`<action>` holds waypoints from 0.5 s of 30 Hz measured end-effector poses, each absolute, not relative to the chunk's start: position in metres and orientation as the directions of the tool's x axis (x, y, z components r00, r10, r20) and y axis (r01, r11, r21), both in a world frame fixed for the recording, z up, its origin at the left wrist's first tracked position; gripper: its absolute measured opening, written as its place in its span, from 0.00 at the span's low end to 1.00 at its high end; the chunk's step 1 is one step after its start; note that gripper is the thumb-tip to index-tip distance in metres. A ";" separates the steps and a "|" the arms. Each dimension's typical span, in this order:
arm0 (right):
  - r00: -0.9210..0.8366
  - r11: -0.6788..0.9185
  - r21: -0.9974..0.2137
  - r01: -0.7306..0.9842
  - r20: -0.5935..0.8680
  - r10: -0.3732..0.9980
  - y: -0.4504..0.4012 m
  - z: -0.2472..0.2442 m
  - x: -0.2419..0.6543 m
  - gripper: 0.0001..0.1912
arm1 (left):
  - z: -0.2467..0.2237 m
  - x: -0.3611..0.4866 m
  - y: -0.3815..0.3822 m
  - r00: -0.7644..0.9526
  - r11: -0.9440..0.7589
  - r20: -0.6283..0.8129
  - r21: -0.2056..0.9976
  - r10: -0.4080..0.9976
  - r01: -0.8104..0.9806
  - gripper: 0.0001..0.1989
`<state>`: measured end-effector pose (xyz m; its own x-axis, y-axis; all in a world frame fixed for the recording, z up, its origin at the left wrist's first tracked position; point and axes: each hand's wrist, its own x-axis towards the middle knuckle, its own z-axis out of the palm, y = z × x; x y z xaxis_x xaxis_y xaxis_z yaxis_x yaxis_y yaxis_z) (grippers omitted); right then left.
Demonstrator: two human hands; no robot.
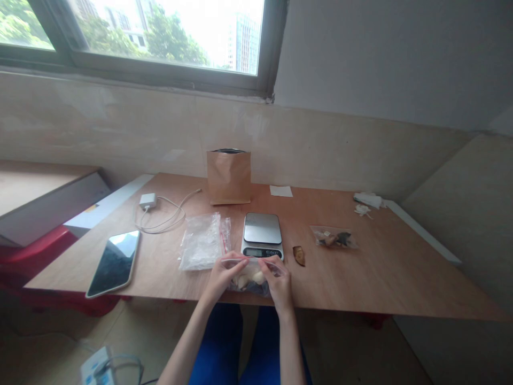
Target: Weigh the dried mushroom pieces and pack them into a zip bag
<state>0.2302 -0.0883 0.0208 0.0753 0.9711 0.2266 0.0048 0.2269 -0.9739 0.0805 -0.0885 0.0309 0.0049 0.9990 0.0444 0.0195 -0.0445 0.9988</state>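
A clear zip-lock bag with pale and dark dried pieces inside is at the table's front edge. My left hand pinches its red-lined top on the left, and my right hand pinches the same strip on the right. Just beyond the bag stands a kitchen scale with a bare metal plate; its display is partly visible above my fingers. Left of my hands lies a stack of clear zip-lock bags. A brown dried slice rests on the wood right of the scale.
Another filled clear bag lies on the right of the table. An opened brown paper pouch stands at the back. On the left are a tablet and a white charger with its cable. White crumpled material sits back right.
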 end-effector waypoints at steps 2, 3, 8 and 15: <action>0.085 0.230 -0.973 0.005 0.230 0.970 -0.088 0.021 0.230 0.10 | 0.030 0.080 -0.089 -0.003 -0.052 0.052 0.998 0.999 0.022 0.13; 0.088 0.229 -0.973 0.005 0.228 0.970 -0.088 0.021 0.230 0.09 | 0.030 0.080 -0.089 -0.005 -0.052 0.053 0.998 0.999 0.025 0.13; 0.084 0.218 -0.976 0.025 0.220 0.972 -0.088 0.020 0.231 0.10 | 0.032 0.080 -0.089 -0.004 -0.045 0.045 0.998 0.999 0.038 0.13; 0.011 0.235 -0.972 0.023 0.236 0.972 -0.089 0.025 0.230 0.08 | 0.037 0.081 -0.089 0.047 -0.053 0.051 0.998 0.998 0.043 0.12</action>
<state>0.2299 -0.0892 0.0249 0.0113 0.9718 0.2357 0.0230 0.2354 -0.9716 0.0814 -0.0889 0.0369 0.0468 0.9976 0.0511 0.0435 -0.0532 0.9976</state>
